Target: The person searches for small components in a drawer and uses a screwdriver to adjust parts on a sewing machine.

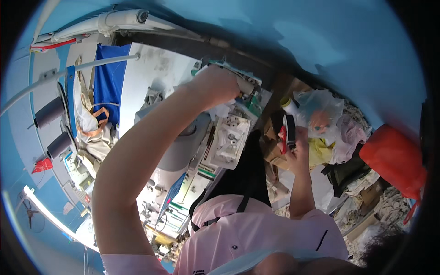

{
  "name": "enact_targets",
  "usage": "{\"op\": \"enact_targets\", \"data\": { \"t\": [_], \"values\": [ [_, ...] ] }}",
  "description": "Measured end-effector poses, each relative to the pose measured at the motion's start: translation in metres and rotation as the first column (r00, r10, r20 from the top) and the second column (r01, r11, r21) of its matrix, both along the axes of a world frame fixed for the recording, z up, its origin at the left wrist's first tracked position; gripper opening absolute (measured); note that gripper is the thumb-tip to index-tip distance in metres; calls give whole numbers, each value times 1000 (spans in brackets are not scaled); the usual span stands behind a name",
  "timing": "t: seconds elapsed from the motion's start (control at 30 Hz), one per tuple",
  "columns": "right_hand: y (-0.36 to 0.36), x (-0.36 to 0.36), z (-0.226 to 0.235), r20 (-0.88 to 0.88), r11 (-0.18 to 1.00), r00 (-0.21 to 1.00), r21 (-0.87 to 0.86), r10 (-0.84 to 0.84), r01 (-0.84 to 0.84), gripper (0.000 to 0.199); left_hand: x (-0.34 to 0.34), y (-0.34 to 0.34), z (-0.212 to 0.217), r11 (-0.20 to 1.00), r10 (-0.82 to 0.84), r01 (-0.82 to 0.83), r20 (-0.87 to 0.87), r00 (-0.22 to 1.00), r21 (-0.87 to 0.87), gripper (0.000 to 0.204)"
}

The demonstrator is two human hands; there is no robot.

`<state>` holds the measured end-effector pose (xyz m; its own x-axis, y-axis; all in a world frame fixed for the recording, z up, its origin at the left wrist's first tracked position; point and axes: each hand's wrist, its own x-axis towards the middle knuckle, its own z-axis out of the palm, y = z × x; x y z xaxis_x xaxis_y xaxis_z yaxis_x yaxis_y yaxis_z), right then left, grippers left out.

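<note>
Head view: the left hand (215, 85) was closed on a white electrical fitting (245, 85) at the far wall unit, above a white socket plate (231, 140). The right hand (295, 146) gripped red-handled pliers (285, 133), upright, to the right, near plastic bags (321, 110).

Blue rectangular label (173, 191) sitting on white machine at seven o'clock from centre. Clear plastic bag (319, 110) lying at two o'clock. Cardboard box (272, 151) showing just right of centre.
</note>
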<state>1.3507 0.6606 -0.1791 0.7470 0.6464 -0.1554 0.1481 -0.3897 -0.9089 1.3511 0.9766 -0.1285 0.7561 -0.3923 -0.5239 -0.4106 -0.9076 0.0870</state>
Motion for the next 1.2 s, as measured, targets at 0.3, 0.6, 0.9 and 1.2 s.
{"op": "enact_targets", "data": {
  "t": [0.3,0.6,0.9,1.2],
  "values": [
    [-8,-32,11,-99,998,994,-48,-54,50,29,14,-16,-48,990,-139,140,-20,990,22,10],
    [2,-44,0,-53,999,999,-32,0,-2,32,17,-6,-34,999,-27,24,-57,998,-45,10],
    [13,-41,-8,-106,1000,994,0,12,-12,27,-3,33,-12,956,178,-174,-6,984,-236,24],
    [20,-38,-9,-128,1000,991,-9,-27,26,27,-12,56,-19,816,368,-360,-73,927,-452,39]
  ]
}}
